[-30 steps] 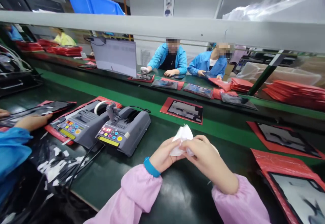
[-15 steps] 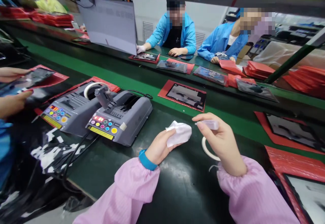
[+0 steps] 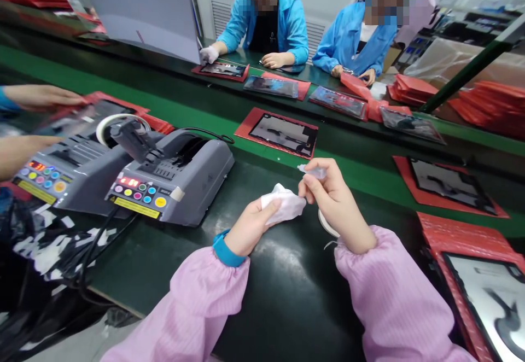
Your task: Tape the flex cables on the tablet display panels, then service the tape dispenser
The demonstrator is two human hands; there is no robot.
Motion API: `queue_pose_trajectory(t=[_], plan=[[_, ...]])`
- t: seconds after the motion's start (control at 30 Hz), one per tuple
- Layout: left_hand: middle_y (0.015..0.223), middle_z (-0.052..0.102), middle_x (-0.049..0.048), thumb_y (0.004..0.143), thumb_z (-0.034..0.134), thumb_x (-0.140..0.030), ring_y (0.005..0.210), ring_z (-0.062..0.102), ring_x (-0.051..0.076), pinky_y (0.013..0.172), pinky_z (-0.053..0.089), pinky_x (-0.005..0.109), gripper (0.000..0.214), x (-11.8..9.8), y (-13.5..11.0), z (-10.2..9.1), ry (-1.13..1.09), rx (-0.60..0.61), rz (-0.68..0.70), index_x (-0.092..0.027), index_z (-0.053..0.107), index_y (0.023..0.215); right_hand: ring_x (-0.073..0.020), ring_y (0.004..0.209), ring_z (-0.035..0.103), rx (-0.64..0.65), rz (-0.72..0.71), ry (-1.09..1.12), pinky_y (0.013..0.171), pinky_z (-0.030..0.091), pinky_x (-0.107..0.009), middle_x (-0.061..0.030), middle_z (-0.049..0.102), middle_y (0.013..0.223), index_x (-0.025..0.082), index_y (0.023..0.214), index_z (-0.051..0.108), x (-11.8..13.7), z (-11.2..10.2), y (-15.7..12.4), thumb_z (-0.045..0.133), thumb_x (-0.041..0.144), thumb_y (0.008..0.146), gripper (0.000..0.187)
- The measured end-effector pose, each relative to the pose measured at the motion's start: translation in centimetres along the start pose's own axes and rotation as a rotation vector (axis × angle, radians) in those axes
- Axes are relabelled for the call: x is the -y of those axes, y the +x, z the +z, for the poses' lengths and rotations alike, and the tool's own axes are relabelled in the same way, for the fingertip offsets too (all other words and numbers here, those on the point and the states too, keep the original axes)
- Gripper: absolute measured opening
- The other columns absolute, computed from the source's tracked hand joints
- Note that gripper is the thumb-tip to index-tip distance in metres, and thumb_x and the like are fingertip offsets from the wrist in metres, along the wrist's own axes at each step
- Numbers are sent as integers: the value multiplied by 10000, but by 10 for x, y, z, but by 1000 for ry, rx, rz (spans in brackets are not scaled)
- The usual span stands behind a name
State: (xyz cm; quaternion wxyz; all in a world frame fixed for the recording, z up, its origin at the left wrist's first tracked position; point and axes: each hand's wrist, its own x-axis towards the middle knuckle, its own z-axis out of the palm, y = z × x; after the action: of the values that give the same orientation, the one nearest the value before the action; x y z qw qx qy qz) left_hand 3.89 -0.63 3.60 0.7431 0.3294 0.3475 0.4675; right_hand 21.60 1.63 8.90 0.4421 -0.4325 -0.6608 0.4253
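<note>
My left hand (image 3: 250, 222) grips a folded white cloth (image 3: 283, 203), thumb on top. Close by on the right, my right hand (image 3: 328, 187) is closed around a small clear plastic dropper bottle (image 3: 315, 171), its narrow tip pointing left. The right fingertips are at the cloth's right edge; whether they touch it I cannot tell. Partly hidden behind my right wrist, a roll of white tape (image 3: 327, 224) lies on the dark table.
Two grey tape dispensers (image 3: 176, 181) stand at left, with white scraps (image 3: 49, 252) beside them. Panels on red foam bags (image 3: 283, 135) lie ahead and at right (image 3: 451, 187). A co-worker's hands (image 3: 45, 99) work at far left; two people in blue sit opposite.
My right hand has come left, closer to the cloth, and the bottle has turned with its tip clearer. The view has shifted down and right. The co-worker's hands at left have moved.
</note>
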Motion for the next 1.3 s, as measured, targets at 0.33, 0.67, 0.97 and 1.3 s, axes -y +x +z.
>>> queue_pose_trajectory(t=[0.33, 0.67, 0.97, 1.3], plan=[[1273, 723, 128, 845, 782, -449, 1231, 641, 304, 1073, 489, 436, 427, -7, 0, -3, 31, 61, 6, -157, 762, 1155, -186, 896, 732, 95, 0, -204, 908, 486, -377, 29, 756, 912, 281, 1121, 468, -8, -6, 5, 715, 350, 882, 351], [1417, 600, 102, 688, 909, -336, 1302, 561, 274, 1016, 488, 371, 607, -7, -2, -6, 228, -89, 295, -228, 641, 1221, -177, 764, 720, 116, 138, 5, 722, 461, -319, 55, 732, 793, 270, 1089, 457, -2, -4, 0, 819, 346, 764, 492], [730, 717, 27, 707, 877, -477, 691, 639, 145, 697, 478, 267, 406, -5, -10, -8, 225, -173, 253, -146, 672, 818, -179, 825, 721, 2, 101, 50, 774, 508, -335, 41, 710, 823, 276, 1084, 442, 10, -4, -4, 777, 436, 833, 448], [778, 752, 82, 600, 880, -591, 651, 647, 160, 613, 499, 264, 550, -10, -147, -75, 237, -681, 239, -127, 735, 857, -88, 415, 91, 234, 305, 624, 456, 232, -243, 137, 102, 417, 255, 837, 548, -23, 50, -29, 575, 783, 844, 529]])
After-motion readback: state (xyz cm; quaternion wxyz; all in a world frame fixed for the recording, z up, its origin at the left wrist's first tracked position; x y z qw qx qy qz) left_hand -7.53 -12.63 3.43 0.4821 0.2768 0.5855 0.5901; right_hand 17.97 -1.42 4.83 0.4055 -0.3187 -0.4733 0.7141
